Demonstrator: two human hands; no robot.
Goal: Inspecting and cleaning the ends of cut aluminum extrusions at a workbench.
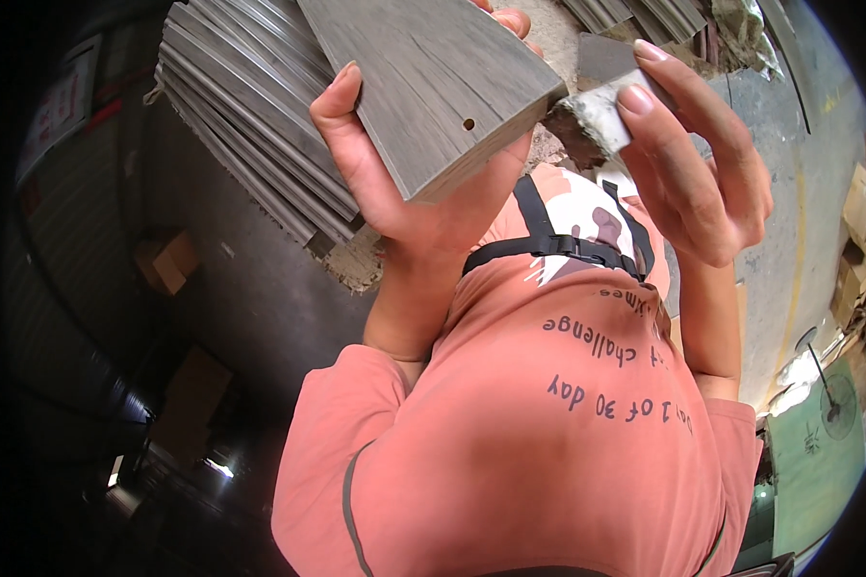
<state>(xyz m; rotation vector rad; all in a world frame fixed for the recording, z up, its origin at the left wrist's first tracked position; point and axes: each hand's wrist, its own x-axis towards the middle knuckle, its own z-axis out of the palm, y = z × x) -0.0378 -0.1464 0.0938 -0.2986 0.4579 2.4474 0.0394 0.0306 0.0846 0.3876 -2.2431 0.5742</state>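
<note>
A grey board with a wood-grain face [433,77] and a small round hole near one corner is tilted up in front of me. My left hand [423,216] is closed on it from beneath, thumb along its left edge and fingertips showing over the far right side. Between the fingers and thumb of my right hand [707,183] is a small rough-edged block, white on top and dark at its ragged end [597,117]. That end is at the board's right corner; whether the two touch I cannot tell. What the block is made of is unclear.
Long grey ribbed strips [245,106] lie stacked at the far left, beside the board. More grey strips [635,14] are at the far right. An open cardboard box [166,260] sits on the floor at left. Cartons [852,260] and a standing fan [837,406] are at right.
</note>
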